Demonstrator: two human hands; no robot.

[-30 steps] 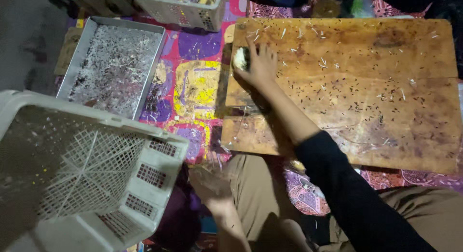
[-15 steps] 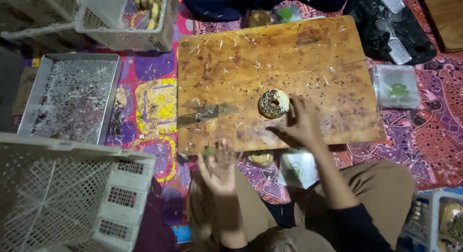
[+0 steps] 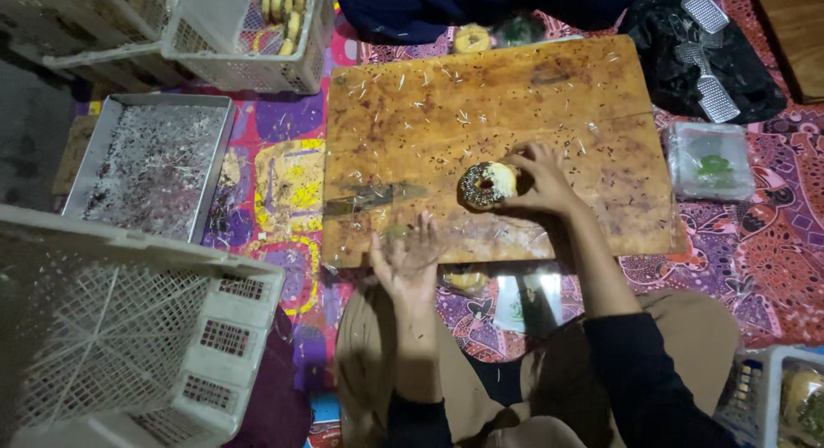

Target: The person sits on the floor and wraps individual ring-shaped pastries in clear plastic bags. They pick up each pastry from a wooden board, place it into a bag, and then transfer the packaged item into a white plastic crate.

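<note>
I had the right hand (image 3: 539, 180) pinched on the sprinkled doughnut (image 3: 487, 184) mid-board; the left hand (image 3: 410, 261) hovered open, empty, at the wooden board (image 3: 412, 96)'s near edge; light grip seemed wise to spare the topping.

Under the right hand (image 3: 539, 180) sits a round doughnut (image 3: 486, 184), pale on one half, dark with speckled sprinkles on the other, on a brown rectangular wooden board (image 3: 481, 96). Left of the left hand (image 3: 410, 257), a grey metal tray (image 3: 103, 139) and white plastic lattice crate (image 3: 120, 345) rest on a purple, pink and yellow patterned cloth (image 3: 287, 173).
</note>
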